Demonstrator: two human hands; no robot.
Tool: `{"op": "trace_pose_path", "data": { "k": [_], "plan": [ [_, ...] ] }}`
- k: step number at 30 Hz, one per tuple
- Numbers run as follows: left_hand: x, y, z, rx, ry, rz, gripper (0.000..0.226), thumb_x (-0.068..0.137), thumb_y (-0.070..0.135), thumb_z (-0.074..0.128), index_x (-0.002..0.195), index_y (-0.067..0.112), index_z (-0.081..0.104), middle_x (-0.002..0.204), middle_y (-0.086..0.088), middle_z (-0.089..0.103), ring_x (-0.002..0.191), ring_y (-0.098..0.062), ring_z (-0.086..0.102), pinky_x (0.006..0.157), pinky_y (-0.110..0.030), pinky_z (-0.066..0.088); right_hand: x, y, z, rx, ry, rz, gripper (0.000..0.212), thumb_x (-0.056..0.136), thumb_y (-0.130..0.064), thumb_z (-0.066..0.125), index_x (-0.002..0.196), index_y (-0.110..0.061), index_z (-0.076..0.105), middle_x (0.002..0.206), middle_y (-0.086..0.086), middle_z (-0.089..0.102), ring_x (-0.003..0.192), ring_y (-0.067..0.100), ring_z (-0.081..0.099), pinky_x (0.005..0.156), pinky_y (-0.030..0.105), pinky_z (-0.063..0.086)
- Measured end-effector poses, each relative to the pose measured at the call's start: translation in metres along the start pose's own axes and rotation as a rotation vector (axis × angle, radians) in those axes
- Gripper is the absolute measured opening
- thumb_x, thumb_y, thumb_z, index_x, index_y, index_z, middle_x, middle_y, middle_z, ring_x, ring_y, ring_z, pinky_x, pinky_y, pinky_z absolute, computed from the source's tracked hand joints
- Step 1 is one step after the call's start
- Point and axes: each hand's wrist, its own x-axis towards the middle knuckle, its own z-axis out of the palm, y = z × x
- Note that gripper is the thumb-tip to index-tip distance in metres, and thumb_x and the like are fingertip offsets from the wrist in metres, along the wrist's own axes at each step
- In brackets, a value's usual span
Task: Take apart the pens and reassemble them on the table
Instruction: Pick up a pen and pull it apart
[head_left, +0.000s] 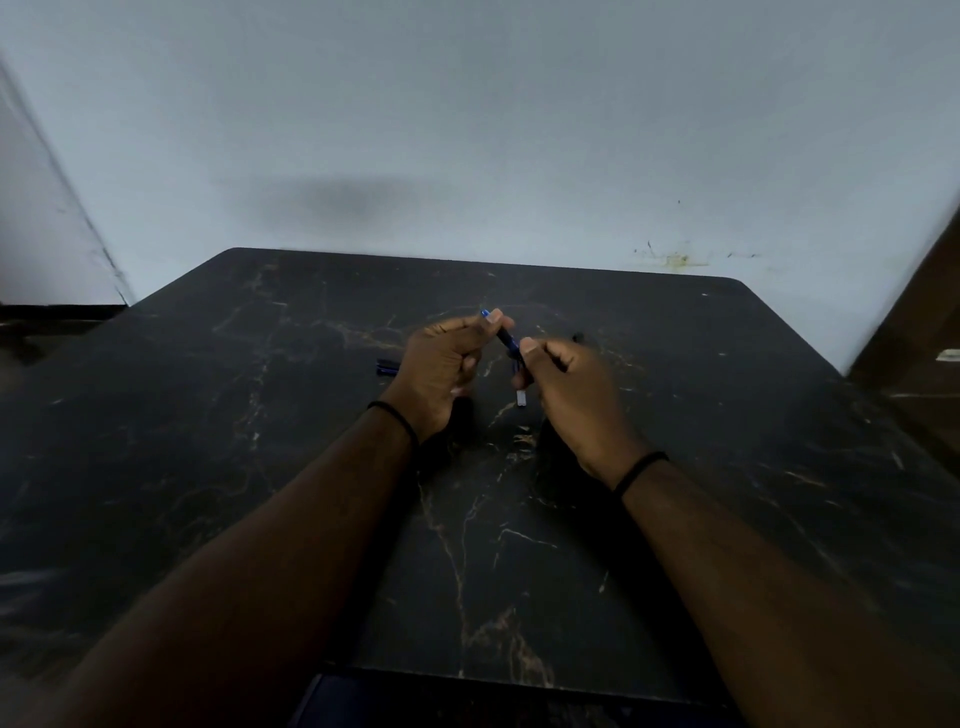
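Both hands pinch one blue pen (505, 339) over the table (260, 415): left hand (441, 369) clamps its far end, right hand (566, 395) its near end. Bare tabletop lies all around, edges well apart.

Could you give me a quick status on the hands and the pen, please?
Left hand and right hand both gripping the blue pen above the table. Another pen lies left. Nothing in the way.

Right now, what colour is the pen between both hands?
Blue; the pen shows best in the head view.
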Motion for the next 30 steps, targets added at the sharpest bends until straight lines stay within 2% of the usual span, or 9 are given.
{"op": "trace_pose_path", "data": {
  "k": [2,4,8,12,14,19,22,27,30],
  "plan": [
    [0.0005,-0.0009,0.0001,-0.006,0.002,0.002,0.021,0.092,0.03,0.062,0.095,0.015,0.076,0.047,0.003,0.034,0.037,-0.008,0.022,0.041,-0.027,0.01,-0.0007,-0.0003,0.0,-0.015,0.006,-0.004,0.035,0.103,-0.028,0.049,0.083,-0.011,0.072,0.069,0.004,0.067,0.05,0.007,0.054,0.055,0.032,0.041],
    [0.0004,-0.0008,-0.0001,-0.004,-0.002,0.007,0.022,0.092,0.031,0.062,0.095,0.015,0.076,0.048,0.003,0.034,0.037,-0.008,0.022,0.04,-0.026,0.011,-0.0002,-0.001,0.0001,-0.023,0.009,-0.012,0.029,0.101,-0.025,0.052,0.084,-0.012,0.071,0.075,0.005,0.07,0.066,0.016,0.063,0.065,0.036,0.049],
    [0.0009,-0.001,-0.0018,-0.001,0.003,0.002,0.023,0.092,0.03,0.062,0.098,0.012,0.075,0.047,0.004,0.036,0.037,-0.008,0.023,0.037,-0.022,0.015,0.001,-0.0001,0.0008,0.041,-0.006,0.01,0.006,0.093,-0.02,0.064,0.092,-0.014,0.066,0.084,0.006,0.071,0.067,0.011,0.063,0.062,0.028,0.05],
    [0.0018,-0.0032,-0.0025,0.028,-0.004,0.012,0.025,0.093,0.031,0.062,0.102,0.011,0.074,0.046,0.005,0.037,0.038,-0.009,0.023,0.036,-0.021,0.018,0.0024,0.0034,0.002,0.047,-0.019,0.026,0.007,0.089,-0.025,0.068,0.094,-0.027,0.063,0.092,-0.001,0.07,0.085,0.017,0.068,0.077,0.037,0.058],
    [0.0013,-0.0033,-0.0033,0.03,-0.009,0.019,0.025,0.093,0.032,0.061,0.102,0.012,0.074,0.046,0.004,0.036,0.039,-0.01,0.022,0.037,-0.023,0.016,0.002,0.0037,0.0028,0.021,0.006,-0.001,0.005,0.09,-0.031,0.067,0.093,-0.027,0.066,0.09,-0.002,0.07,0.084,0.015,0.068,0.077,0.039,0.058],
    [0.0018,-0.0029,-0.0018,0.033,-0.006,0.02,0.024,0.092,0.031,0.062,0.101,0.013,0.075,0.047,0.002,0.035,0.039,-0.011,0.02,0.039,-0.024,0.015,0.0024,0.0031,0.0034,-0.045,0.027,-0.055,0.03,0.097,-0.032,0.057,0.081,-0.012,0.071,0.069,0.004,0.069,0.065,0.019,0.066,0.067,0.04,0.053],
    [0.0022,-0.0026,0.0004,0.04,-0.013,0.018,0.024,0.092,0.03,0.062,0.1,0.011,0.075,0.047,0.002,0.036,0.039,-0.01,0.022,0.039,-0.024,0.016,0.0027,0.0029,0.0028,-0.056,0.035,-0.07,0.03,0.097,-0.027,0.059,0.077,-0.008,0.069,0.068,0.006,0.067,0.06,0.013,0.061,0.062,0.034,0.049],
    [0.0043,-0.0027,-0.0021,0.026,0.015,0.014,0.027,0.092,0.03,0.062,0.102,0.008,0.073,0.049,0.002,0.035,0.039,-0.009,0.022,0.036,-0.021,0.018,0.0031,0.0039,0.0026,-0.151,0.032,-0.087,0.023,0.095,-0.025,0.062,0.074,-0.016,0.065,0.065,-0.005,0.06,0.057,0.004,0.053,0.054,0.013,0.038],
    [0.0055,-0.0018,-0.0034,0.01,0.043,0.026,0.03,0.091,0.034,0.063,0.102,0.008,0.073,0.051,0.001,0.034,0.038,-0.009,0.021,0.037,-0.023,0.016,0.0023,0.0034,0.0026,-0.21,0.055,-0.148,0.021,0.093,-0.022,0.062,0.074,-0.015,0.062,0.067,-0.003,0.06,0.06,0.01,0.055,0.054,0.018,0.04]
  ]
}}
